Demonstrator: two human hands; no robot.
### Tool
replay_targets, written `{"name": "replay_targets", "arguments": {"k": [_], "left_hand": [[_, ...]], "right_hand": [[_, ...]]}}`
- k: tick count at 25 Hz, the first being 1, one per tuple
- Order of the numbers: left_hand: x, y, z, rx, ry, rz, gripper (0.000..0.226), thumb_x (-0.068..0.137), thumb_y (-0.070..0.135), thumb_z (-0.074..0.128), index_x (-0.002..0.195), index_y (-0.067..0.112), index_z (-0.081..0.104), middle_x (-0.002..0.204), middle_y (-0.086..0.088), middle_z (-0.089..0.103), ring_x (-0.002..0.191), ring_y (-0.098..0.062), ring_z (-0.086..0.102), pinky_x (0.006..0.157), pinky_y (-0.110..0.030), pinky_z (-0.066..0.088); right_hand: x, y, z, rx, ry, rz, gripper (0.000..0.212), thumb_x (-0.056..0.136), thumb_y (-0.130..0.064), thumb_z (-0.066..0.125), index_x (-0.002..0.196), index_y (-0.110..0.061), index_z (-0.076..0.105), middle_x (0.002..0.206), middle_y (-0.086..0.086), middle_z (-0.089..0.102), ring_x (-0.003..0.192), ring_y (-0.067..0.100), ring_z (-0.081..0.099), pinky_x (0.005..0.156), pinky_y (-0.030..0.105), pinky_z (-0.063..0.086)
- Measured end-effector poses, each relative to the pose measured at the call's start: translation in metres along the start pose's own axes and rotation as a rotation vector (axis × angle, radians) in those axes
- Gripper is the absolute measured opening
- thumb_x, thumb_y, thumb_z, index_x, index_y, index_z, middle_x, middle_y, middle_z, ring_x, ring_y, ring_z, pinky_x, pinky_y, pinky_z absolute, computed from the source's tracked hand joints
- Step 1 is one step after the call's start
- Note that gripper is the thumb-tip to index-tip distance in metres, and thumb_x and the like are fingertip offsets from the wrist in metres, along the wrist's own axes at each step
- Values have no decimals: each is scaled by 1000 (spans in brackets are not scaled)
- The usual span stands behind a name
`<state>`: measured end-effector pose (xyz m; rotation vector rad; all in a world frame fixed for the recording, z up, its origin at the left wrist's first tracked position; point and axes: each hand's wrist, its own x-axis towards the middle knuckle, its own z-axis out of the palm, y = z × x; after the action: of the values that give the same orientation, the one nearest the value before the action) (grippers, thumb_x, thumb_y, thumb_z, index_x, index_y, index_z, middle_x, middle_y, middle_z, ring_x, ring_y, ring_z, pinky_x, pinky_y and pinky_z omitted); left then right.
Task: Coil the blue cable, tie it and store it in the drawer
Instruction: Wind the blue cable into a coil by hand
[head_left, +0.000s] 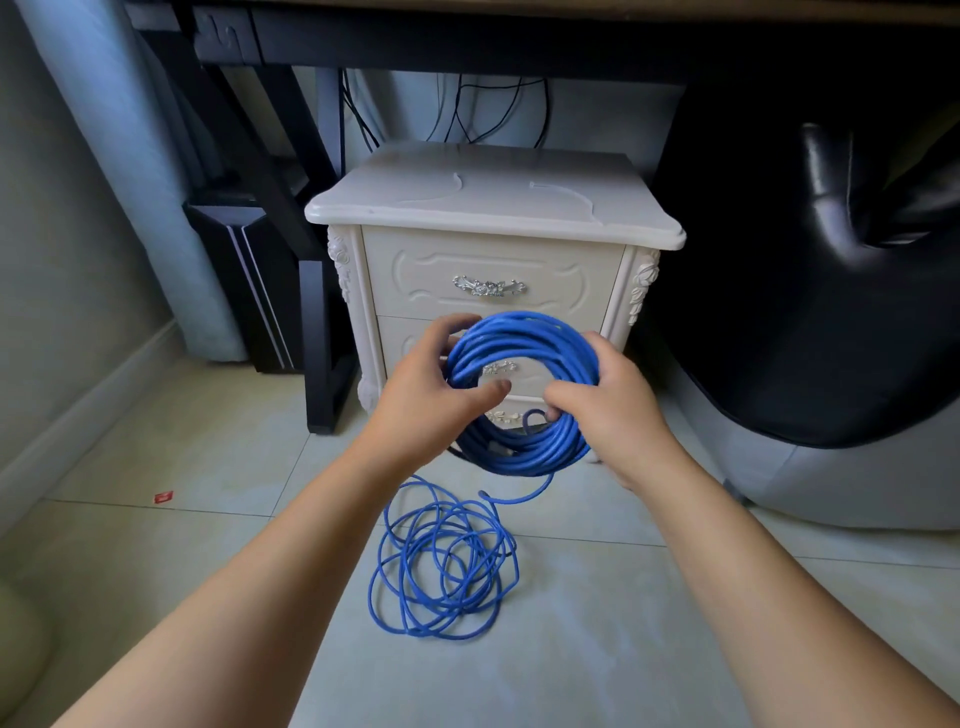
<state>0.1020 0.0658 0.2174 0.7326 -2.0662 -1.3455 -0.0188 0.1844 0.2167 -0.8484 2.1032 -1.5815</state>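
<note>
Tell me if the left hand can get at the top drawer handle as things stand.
Likely not straight away. Nothing seems to block the way to the handle, but the left hand grips the coil, as does the right hand; it would have to let go first.

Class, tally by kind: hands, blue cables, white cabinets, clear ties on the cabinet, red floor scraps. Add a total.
left hand, right hand: 2
blue cable: 1
white carved bedside cabinet: 1
clear thin plastic ties: 2
red floor scrap: 1
total: 7
</note>
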Motion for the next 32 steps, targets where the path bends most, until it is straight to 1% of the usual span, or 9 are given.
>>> {"name": "replay_targets", "arguments": {"k": [4,9,12,16,19,23,27,30,32], "left_hand": [[-1,-1,-3,247,-68,170,55,74,14,78,121,32,57,106,13,62,88,9,59,76,-2,41],[1,-5,-2,187,-46,27,14,79,19,76,88,18,65,66,7,63,53,-2,51,53,-14,40],[0,-3,0,36,21,5,9,82,15,73,84,15,64,60,5,57,50,-5,44,52,-20,37],[3,1,-1,-312,206,-83,8,83,13,73,85,18,67,61,3,53,58,-13,44,62,-30,39],[3,0,-2,-432,278,-98,9,84,14,72,82,21,66,58,5,50,59,-16,43,63,-34,41],[-1,0,5,-553,335,-131,6,84,16,71,84,17,66,59,2,47,56,-16,43,63,-36,40],[-1,-2,11,-738,370,-262,7,87,19,69,91,16,65,58,1,45,54,-16,47,65,-35,42],[-6,-2,20,-812,246,-327,4,92,18,64,91,14,63,57,2,53,56,-13,56,68,-33,45],[-8,-3,23,-743,136,-365,8,90,21,66,94,14,64,67,1,65,69,-14,65,71,-33,49]], "right_hand": [[-7,-4,4,-165,-123,-133,35,75,-1,64,86,-33,57,70,-8,58,54,3,47,51,14,38],[-6,0,8,-232,-150,-167,33,75,-6,65,89,-34,57,75,-11,62,61,4,52,59,20,44],[-4,-2,10,-39,-113,-118,29,77,-13,73,92,-34,60,81,-8,68,69,7,63,66,23,51],[-6,4,12,276,-184,86,26,80,-15,76,100,-24,62,84,2,69,78,23,71,77,40,57],[-10,10,23,262,-136,94,32,76,-24,78,104,-22,62,91,9,68,88,27,70,85,40,57],[-9,6,23,265,-85,38,41,67,-38,79,104,-30,62,89,-14,67,98,16,68,91,31,51],[-13,5,29,274,-73,49,36,78,-24,80,105,-25,57,87,-6,63,86,11,67,85,35,56],[-9,10,26,334,27,73,28,77,-14,77,95,-20,57,72,-8,61,70,10,64,76,37,55],[-3,14,21,308,107,110,23,76,-7,70,86,-22,56,61,-12,56,62,11,59,71,36,50]]}}
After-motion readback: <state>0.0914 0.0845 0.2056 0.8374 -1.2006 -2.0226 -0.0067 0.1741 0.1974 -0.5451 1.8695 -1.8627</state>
